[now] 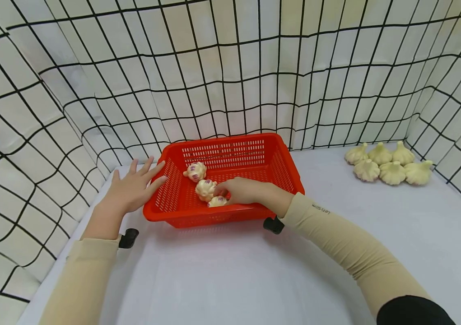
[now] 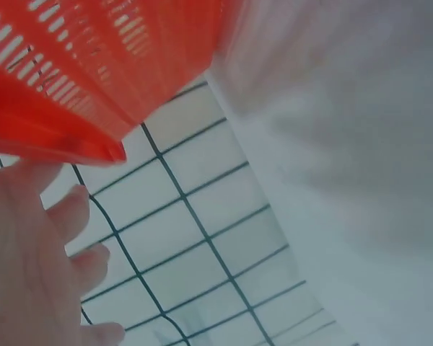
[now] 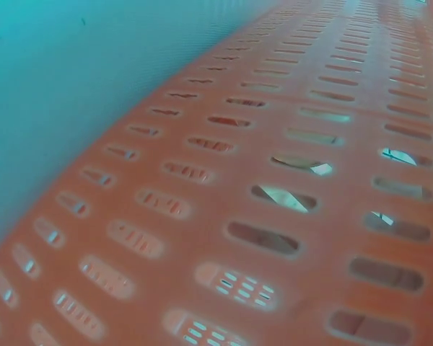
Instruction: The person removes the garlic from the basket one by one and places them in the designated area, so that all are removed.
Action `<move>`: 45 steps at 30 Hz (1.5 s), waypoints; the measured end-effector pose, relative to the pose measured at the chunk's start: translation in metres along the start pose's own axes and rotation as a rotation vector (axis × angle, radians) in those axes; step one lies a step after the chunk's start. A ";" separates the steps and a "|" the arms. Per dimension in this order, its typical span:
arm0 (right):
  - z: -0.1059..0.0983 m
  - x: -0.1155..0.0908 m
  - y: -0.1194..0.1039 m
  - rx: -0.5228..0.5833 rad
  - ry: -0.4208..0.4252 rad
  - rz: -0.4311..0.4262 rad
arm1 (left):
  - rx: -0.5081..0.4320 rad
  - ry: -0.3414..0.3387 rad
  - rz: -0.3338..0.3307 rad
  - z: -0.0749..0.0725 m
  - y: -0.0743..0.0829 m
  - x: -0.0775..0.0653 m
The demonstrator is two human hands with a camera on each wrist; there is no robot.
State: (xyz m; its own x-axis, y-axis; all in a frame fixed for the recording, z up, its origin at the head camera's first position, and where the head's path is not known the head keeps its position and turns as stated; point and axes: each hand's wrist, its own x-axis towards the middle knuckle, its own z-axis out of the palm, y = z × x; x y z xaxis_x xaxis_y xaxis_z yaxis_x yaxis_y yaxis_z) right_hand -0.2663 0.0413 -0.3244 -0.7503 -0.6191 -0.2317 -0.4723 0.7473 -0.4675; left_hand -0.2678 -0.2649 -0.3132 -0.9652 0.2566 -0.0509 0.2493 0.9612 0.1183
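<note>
A red plastic basket (image 1: 226, 223) with slotted walls stands on the white tabletop. Inside its left part lie three whitish garlic bulbs with purple marks: one at the back (image 1: 195, 172), one in the middle (image 1: 206, 190) and one by the front wall (image 1: 217, 201). My right hand (image 1: 240, 190) reaches over the front rim, its curled fingers gripping the front bulb, which they partly cover. At the basket's left end, my left hand (image 1: 134, 187) has its fingers spread, with fingertips at the rim. Only the slotted basket wall (image 3: 274, 209) fills the right wrist view; that hand is hidden there.
Several plain cream garlic bulbs (image 1: 388, 164) sit in two rows at the table's back right. Black netting (image 1: 259, 74) over white sheeting encloses the back and sides, close behind the basket. White tabletop (image 1: 214, 271) stretches in front.
</note>
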 end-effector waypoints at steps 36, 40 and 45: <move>-0.002 0.001 0.001 -0.021 0.049 -0.003 | -0.099 0.027 0.077 0.010 -0.022 -0.007; -0.003 -0.001 0.002 -0.026 0.079 -0.017 | -0.103 0.021 0.069 0.011 -0.022 -0.006; -0.006 -0.006 0.003 -0.024 0.113 -0.041 | -0.102 0.018 0.064 0.011 -0.022 -0.006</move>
State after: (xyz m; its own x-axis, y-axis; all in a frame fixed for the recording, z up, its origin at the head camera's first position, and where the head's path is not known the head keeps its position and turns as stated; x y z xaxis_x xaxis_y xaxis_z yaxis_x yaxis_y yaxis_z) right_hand -0.2662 0.0483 -0.3192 -0.7769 -0.6192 -0.1143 -0.5138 0.7283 -0.4533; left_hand -0.2670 -0.2862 -0.3268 -0.9490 0.3146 -0.0219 0.3023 0.9273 0.2209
